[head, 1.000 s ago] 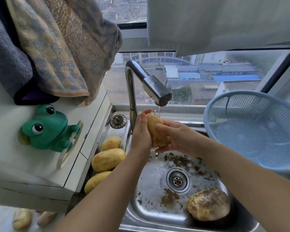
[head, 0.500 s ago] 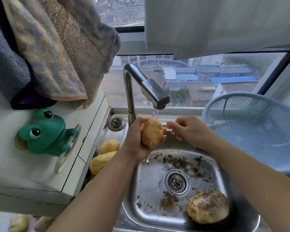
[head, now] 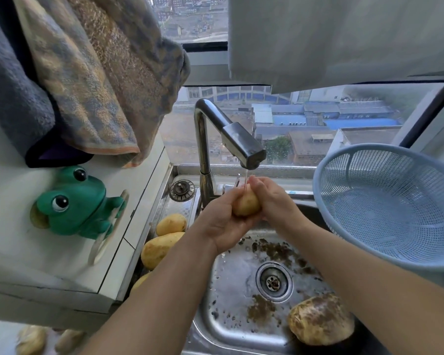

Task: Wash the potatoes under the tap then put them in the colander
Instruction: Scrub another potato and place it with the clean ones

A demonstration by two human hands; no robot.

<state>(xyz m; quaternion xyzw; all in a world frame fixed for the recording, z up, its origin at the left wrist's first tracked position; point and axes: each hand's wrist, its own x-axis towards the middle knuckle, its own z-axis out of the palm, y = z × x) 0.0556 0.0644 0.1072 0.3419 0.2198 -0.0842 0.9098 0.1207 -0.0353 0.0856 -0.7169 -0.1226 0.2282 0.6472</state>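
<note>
Left hand (head: 221, 224) and right hand (head: 274, 201) clasped around potato (head: 246, 204) beneath running tap (head: 241, 142), colander (head: 385, 208) at right, soiled potato (head: 321, 320) in sink (head: 231, 278), clean potatoes (head: 162, 245) left of tap, green frog (head: 75, 203) beyond

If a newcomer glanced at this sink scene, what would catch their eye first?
First, the hands at centre: the left hand and right hand cup a small yellow-brown potato under the thin stream from the angular chrome tap. Then the bright green frog-shaped figure on the white tiled surface at left and the pale blue plastic mesh colander at right. A large mud-caked potato lies in the dirt-flecked steel sink, lower right.
</note>
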